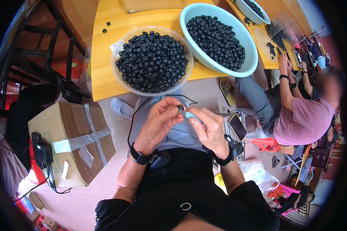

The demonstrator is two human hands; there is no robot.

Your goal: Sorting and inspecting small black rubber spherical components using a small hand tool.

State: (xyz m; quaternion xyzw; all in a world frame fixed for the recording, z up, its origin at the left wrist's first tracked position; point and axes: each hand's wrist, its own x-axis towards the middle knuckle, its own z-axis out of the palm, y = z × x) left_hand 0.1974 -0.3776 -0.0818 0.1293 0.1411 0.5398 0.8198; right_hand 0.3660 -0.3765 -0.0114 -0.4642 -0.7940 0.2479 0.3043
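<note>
My left hand (161,119) pinches a small round black piece (180,108) between thumb and fingertips, above my lap. My right hand (210,129) is closed round the light blue handle of a small knife (190,115). Its short metal blade meets the black piece. Just beyond my hands, a clear round tub (120,83) stands on the table, heaped with black bead-like pieces (152,61), many with a hole. To its right a pale blue basin (252,66) holds more of the same.
The yellow wooden table (102,82) carries a few loose black pieces (105,30). On the left are a taped cardboard box (71,142), a power strip (41,151) and dark chairs (61,50). At right another person (302,115) sits working over similar pieces. A thin cable crosses my lap.
</note>
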